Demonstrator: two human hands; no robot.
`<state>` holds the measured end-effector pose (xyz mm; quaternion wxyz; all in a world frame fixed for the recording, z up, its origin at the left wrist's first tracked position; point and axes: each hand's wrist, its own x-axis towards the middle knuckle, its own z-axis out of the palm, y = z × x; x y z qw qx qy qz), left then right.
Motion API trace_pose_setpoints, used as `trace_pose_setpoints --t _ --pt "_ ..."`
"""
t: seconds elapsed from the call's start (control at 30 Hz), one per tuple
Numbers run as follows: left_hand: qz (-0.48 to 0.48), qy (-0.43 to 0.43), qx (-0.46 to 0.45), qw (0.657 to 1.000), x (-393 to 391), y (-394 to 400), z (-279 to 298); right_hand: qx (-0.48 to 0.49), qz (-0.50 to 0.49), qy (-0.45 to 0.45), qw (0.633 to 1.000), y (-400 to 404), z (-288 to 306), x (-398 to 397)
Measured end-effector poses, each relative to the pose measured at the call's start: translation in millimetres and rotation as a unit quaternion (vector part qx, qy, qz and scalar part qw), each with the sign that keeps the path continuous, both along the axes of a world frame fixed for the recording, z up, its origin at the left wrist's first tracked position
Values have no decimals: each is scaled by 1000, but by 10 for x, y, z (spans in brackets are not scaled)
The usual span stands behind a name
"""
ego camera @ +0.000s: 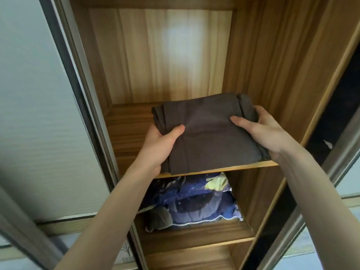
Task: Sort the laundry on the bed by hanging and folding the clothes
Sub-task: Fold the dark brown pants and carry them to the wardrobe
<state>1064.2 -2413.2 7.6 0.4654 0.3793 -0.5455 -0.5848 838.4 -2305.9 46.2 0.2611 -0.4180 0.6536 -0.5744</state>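
Currently my left hand (161, 141) and right hand (266, 131) hold a folded garment (206, 133) at its two sides, thumbs on top, fingers curled underneath out of sight. Garment: dark grey-brown, plain, matte, folded to a flat rectangle, layered edges visible at the left side and a thicker roll at the right. It lies on the wooden shelf (126, 131) of an open wardrobe, front edge overhanging the lip slightly. Lower shelf holds blue patterned bedding (202, 201).
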Motion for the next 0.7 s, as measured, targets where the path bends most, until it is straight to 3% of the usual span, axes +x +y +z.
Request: trace_pose_setpoints --t 0.2,0.5,0.6,0.7 --pt "49 -62 1 997 -96 -170 -101 32 3 61 998 -319 -184 -107" --pt "103 -232 -90 963 -176 -318 -68 106 -19 173 979 -424 -280 -204" --pt "163 -365 -165 902 -168 -254 -76 152 -55 294 942 -371 -298 -195" --pt "201 -444 -289 824 -169 -143 -65 52 -87 432 896 -271 -319 -152"
